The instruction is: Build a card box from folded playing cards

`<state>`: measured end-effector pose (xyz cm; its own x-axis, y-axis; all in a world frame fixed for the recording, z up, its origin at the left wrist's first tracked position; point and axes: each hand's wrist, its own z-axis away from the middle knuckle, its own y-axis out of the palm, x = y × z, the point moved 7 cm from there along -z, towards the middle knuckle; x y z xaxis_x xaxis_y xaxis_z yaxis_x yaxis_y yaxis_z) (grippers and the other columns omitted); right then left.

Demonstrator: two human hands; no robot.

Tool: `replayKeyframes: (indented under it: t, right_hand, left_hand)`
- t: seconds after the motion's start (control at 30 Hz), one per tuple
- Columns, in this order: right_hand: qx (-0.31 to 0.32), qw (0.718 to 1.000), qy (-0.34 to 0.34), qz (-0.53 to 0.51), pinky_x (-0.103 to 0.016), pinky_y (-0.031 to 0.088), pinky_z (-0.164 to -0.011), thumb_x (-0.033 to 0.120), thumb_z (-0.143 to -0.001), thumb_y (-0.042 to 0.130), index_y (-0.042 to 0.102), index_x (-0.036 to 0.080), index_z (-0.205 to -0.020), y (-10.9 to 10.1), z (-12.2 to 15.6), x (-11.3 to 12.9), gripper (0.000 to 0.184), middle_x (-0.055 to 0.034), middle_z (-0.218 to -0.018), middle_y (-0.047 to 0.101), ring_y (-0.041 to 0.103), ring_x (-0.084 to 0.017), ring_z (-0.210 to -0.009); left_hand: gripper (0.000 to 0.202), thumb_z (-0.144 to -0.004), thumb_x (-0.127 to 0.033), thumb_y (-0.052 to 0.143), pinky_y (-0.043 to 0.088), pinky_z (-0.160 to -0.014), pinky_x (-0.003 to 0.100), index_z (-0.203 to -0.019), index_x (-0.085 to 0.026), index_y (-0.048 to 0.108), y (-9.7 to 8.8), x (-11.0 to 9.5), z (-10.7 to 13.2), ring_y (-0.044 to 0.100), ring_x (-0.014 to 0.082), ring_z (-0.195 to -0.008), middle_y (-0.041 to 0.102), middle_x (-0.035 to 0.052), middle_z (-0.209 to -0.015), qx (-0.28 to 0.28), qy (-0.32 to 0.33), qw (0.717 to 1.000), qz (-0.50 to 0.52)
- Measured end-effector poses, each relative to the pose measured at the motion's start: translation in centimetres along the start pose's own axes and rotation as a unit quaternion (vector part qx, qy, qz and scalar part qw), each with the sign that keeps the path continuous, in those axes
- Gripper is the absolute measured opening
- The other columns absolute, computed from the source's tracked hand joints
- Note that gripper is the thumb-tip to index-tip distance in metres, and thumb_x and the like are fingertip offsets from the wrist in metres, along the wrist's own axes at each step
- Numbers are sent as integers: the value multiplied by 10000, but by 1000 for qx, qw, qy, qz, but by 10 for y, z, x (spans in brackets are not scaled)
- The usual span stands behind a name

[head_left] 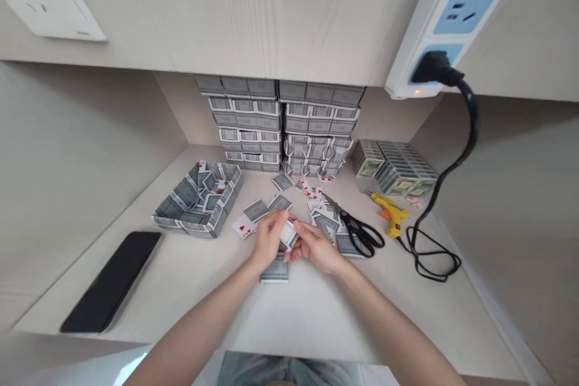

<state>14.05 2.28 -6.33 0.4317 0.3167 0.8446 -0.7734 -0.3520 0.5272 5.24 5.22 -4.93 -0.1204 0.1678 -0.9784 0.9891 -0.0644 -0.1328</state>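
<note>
A: In the head view, with the scissors [362, 234] as landmark, what do you hold?

B: To the left of the scissors, you have the held card [288, 233] between your left hand [268, 241] and your right hand [319, 249], both with fingers closed narrowly on it. Whether it is one card or several, I cannot tell.

A: Which step do you do now?

B: It seems to me that you fold or shape it. The card stack [274, 270] lies left of the scissors and nearer to you.

A: And your next move?

B: I judge it calls for even pressing along the edges, both hands steady. The glue gun [394, 217], right of the scissors, lies untouched.
</note>
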Motion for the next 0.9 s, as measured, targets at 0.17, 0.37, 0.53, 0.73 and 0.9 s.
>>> replayKeyframes:
  t: [0.17,0.37,0.53,0.73,0.9]
  right_hand:
    - [-8,999,35,-25,-273,483,-486,380,-807,500,524,139,-970,-3,0,-4,292,-46,-706,631,617,-160,-550]
    - [-14,998,51,-25,-272,485,-495,429,-813,489,534,142,-1009,-6,0,-6,350,-47,-690,629,615,-160,-567]
    - [-13,999,27,34,-224,441,-427,488,-792,497,517,149,-1064,-7,-1,-6,435,-14,-606,615,592,-135,-470]
    - [-42,995,0,90,-224,415,-357,519,-786,473,524,161,-1060,-6,1,-2,454,10,-562,604,570,-139,-406]
    - [-57,991,0,119,-254,445,-377,539,-771,473,553,178,-988,-5,3,0,428,10,-573,618,586,-155,-417]
  left_hand:
    - [299,-780,-413,494,391,-496,199,-778,-140,613,5,1,2,503,103,-541,586,-1,-649,18,-19,1000,-15]
    - [282,-799,-388,471,390,-508,193,-731,-145,597,5,-6,4,500,97,-527,566,-14,-596,18,17,999,-38]
    - [282,-808,-373,461,406,-542,198,-801,-137,617,6,-5,5,528,109,-582,607,6,-665,32,26,997,-58]
    - [305,-824,-375,445,393,-506,196,-854,-137,634,5,-5,7,518,103,-546,612,6,-647,33,31,998,-42]
    - [327,-847,-370,409,404,-532,200,-852,-140,641,4,-6,8,533,107,-581,625,16,-672,27,49,998,-34]
